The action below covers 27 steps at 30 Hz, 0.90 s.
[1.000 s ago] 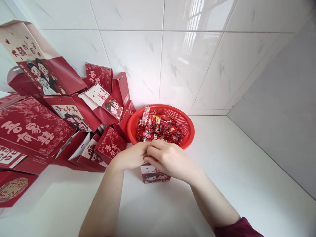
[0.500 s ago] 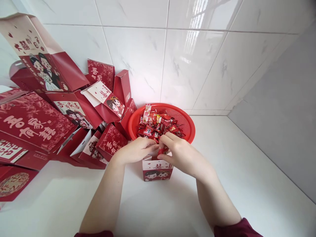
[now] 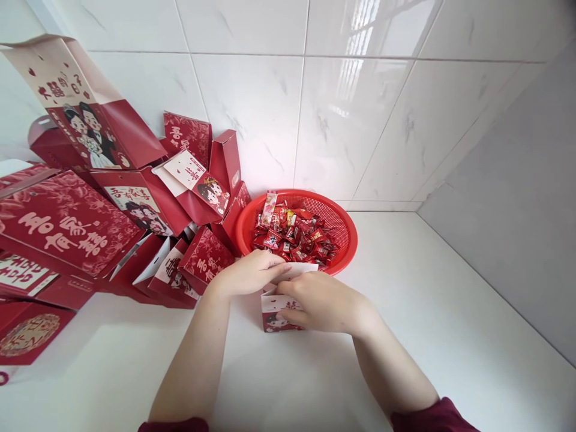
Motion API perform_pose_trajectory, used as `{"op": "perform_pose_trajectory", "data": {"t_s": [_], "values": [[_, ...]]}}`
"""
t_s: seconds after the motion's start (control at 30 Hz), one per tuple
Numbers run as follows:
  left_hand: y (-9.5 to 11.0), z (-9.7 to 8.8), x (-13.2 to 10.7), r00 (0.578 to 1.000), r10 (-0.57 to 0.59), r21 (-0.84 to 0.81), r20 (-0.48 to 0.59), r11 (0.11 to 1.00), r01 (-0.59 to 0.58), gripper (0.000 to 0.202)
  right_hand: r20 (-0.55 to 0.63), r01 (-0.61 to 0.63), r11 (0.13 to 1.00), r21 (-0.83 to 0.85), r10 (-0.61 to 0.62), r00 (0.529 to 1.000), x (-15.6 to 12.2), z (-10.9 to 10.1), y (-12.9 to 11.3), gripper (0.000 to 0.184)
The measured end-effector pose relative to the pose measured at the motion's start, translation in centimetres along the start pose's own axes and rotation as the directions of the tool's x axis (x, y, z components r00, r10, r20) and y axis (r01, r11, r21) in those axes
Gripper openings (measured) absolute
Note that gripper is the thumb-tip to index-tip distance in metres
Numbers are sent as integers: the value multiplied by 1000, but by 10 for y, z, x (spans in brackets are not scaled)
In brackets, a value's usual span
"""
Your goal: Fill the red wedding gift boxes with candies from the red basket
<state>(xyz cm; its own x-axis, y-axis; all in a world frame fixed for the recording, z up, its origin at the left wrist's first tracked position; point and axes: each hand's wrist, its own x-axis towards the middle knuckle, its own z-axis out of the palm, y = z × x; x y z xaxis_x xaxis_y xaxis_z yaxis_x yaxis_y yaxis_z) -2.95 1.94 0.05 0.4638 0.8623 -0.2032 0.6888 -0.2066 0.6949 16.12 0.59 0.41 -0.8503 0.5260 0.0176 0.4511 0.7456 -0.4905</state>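
Note:
A small red and white candy box [image 3: 276, 321] with cartoon figures stands on the white table, its top open and a pale flap raised at the back. My left hand [image 3: 249, 273] is closed at the flap's left side, its fingertips pinching that edge. My right hand [image 3: 326, 302] lies over the box's right front. Its thumb is on the front panel and its fingers are bent at the opening, closed on the front wall. The inside of the box is hidden. Just behind, a red plastic basket [image 3: 350, 240] holds many wrapped candies [image 3: 294, 231].
Several larger red gift boxes [image 3: 67, 225] are piled at the left, some standing open. One tall box [image 3: 85, 114] leans on top of the pile. A white tiled wall [image 3: 252, 90] rises behind the basket, and a grey wall [image 3: 517, 210] bounds the white table [image 3: 432, 288] at right.
My right hand has moved down from above the opening to the box's front. The red candy it held is out of sight. The back flap now shows raised beside my left fingers.

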Motion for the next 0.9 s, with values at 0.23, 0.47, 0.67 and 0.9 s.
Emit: {"op": "perform_pose_trajectory", "data": {"t_s": [0.23,0.47,0.67,0.9], "values": [[-2,0,0,1000,-20,19,-2,1000,20,48,102,58,993,100,-68,992,10,5,10,31],[11,-15,-25,986,20,-50,-165,998,-29,40,-167,180,967,183,-149,974,-9,-14,0,16],[-12,-39,15,853,-66,28,-518,995,94,37,-231,334,910,246,-279,932,-31,-25,-15,15],[-57,-59,129,798,-315,130,-514,891,435,31,-196,357,914,192,-321,927,-40,-17,-35,18]]}}
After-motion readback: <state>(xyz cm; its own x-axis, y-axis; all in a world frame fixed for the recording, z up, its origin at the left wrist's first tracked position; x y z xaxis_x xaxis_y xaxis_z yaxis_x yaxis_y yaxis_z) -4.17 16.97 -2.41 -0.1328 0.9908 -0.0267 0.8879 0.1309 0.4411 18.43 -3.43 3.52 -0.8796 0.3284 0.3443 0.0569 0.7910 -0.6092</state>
